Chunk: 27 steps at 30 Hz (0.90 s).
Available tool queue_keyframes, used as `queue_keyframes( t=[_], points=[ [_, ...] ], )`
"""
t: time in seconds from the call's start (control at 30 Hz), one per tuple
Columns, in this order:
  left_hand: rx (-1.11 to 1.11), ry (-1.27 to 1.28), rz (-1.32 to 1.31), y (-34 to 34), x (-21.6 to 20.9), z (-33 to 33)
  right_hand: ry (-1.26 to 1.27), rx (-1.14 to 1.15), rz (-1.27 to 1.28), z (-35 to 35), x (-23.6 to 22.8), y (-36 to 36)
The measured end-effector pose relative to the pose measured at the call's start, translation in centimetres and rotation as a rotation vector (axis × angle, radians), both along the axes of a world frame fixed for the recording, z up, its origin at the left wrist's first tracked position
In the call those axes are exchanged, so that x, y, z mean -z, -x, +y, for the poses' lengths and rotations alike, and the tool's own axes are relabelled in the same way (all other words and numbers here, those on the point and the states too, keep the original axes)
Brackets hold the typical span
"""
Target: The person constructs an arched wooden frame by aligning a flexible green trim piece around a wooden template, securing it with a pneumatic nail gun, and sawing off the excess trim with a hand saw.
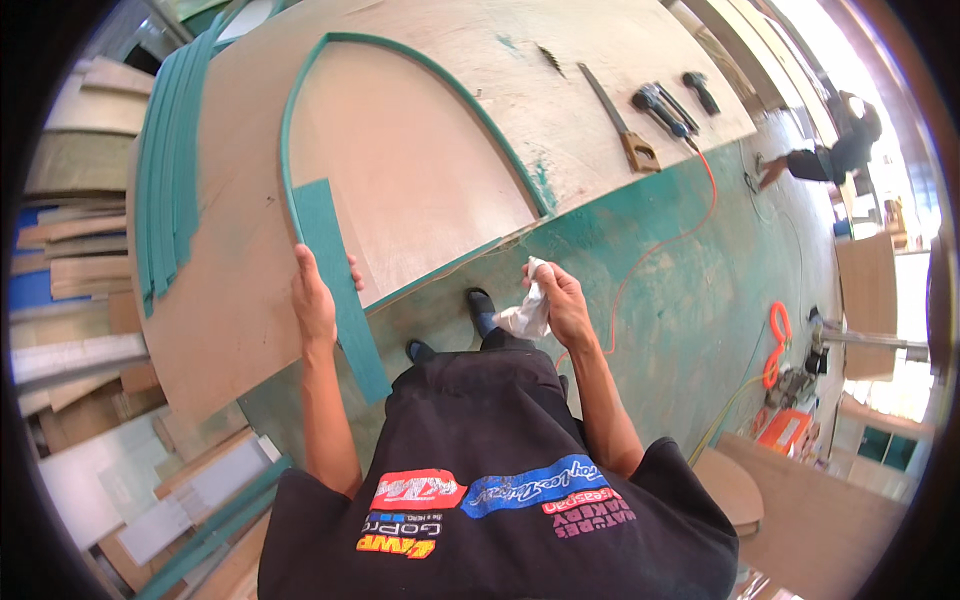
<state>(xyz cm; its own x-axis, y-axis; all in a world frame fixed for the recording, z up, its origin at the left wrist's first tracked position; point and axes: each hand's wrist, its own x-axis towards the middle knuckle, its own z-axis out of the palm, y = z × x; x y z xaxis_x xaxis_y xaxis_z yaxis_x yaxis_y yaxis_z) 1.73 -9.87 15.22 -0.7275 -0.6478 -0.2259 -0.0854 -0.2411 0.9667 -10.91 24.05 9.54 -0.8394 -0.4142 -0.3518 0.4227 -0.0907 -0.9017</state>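
My left hand (315, 302) is closed around a teal-painted board (340, 275), its thumb on the near face and fingertips showing at the far edge. The board slants from the worktable's edge down toward my lap. In my right hand (566, 305), just beyond the table edge, a crumpled white rag (524, 318) is pinched and hangs down. A thin teal strip bent into a pointed arch (284, 150) lies on the plywood tabletop (225, 270). Its left leg runs down to the board and my left hand.
A handsaw (625, 132), an air-hosed tool (660, 105) and a small dark power tool (702, 92) lie at the table's right. An orange hose (650, 247) trails onto the floor. Teal strips (170, 180) are stacked at left, beside piled planks (85, 245). Another person (850, 140) is far right.
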Motion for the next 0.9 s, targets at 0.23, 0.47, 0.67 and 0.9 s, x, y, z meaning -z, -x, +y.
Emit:
queue_keyframes(
  t=[0.23, 0.47, 0.67, 0.9],
  points=[
    [0.443, 0.68, -0.532, 1.3, 5.2, 4.7, 0.14, 0.252, -0.089, 1.5, 8.6, 5.4],
    [0.446, 1.117, -0.596, 2.1, 11.2, 8.3, 0.213, 0.365, -0.129, 0.0, 15.5, 9.1],
    [0.469, 1.181, -0.774, 3.9, 11.2, 8.1, 0.155, 0.401, -0.018, -0.8, 17.6, 9.3],
    [0.48, 1.148, -0.793, 3.7, 12.3, 7.6, 0.293, 0.428, -0.088, -0.9, 19.1, 8.9]
  ],
)
